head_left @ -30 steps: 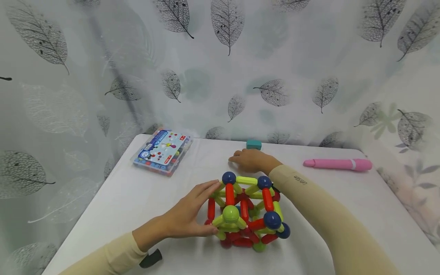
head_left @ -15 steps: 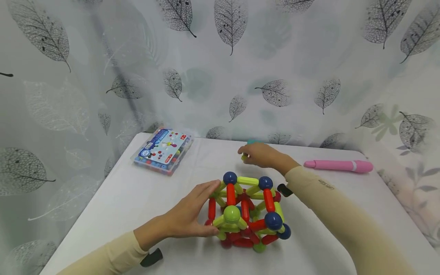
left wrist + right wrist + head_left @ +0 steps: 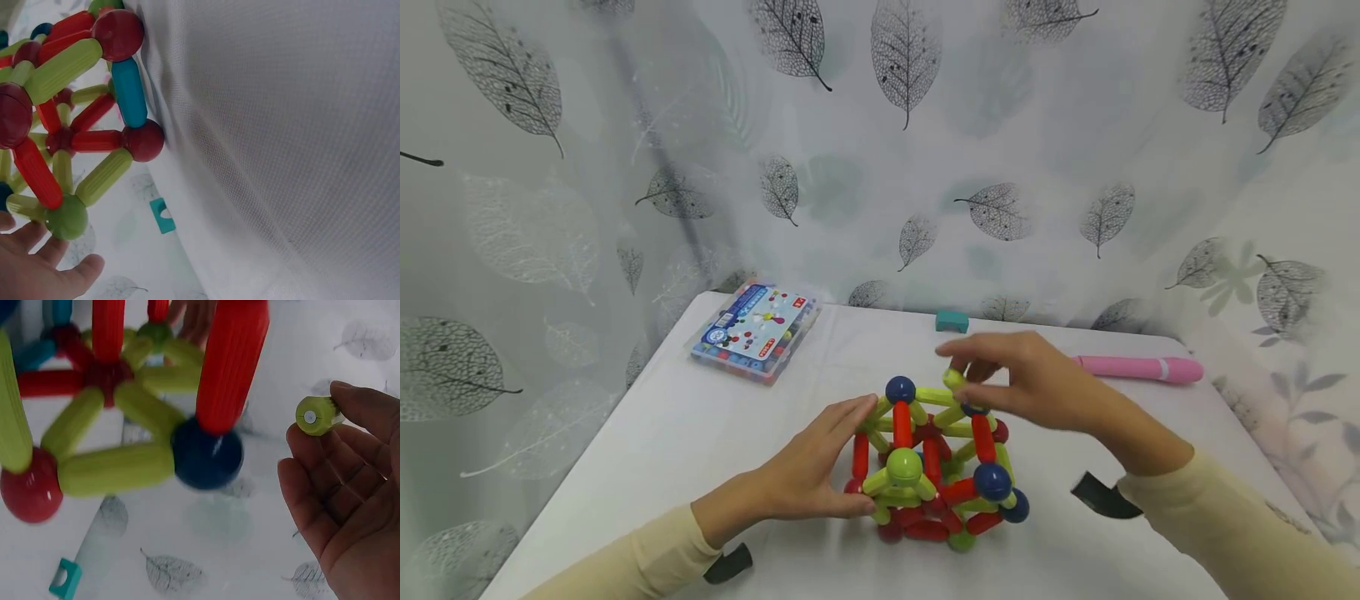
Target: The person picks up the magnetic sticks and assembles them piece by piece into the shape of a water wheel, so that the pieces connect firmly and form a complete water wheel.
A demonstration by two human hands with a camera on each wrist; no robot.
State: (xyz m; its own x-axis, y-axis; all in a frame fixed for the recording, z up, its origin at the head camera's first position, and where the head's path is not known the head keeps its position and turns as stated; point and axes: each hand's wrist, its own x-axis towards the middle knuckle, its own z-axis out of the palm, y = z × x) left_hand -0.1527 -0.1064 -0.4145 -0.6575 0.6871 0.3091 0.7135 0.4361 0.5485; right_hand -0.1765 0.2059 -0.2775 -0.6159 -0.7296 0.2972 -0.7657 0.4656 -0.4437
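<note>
A cage of red and green magnetic rods joined by blue, green and red balls (image 3: 932, 467) stands on the white table (image 3: 685, 433). My left hand (image 3: 842, 454) rests its straight fingers against the cage's left side, thumb low by the base. In the left wrist view, those fingers (image 3: 37, 269) touch a green ball (image 3: 65, 217). My right hand (image 3: 973, 385) pinches a short green rod (image 3: 953, 379) just above the cage's back right corner. The right wrist view shows that rod (image 3: 315, 415) end-on between my fingertips (image 3: 356, 412), beside a blue ball (image 3: 206, 459).
A clear box of spare pieces (image 3: 754, 331) lies at the back left. A small teal block (image 3: 952, 321) sits at the table's far edge, and a pink pen (image 3: 1138, 368) lies at the back right. A leaf-print curtain (image 3: 880, 150) closes off the back and sides.
My right hand picked the green rod up from the table beyond the cage and carried it nearer, over the cage's top. The left hand stayed on the cage's side.
</note>
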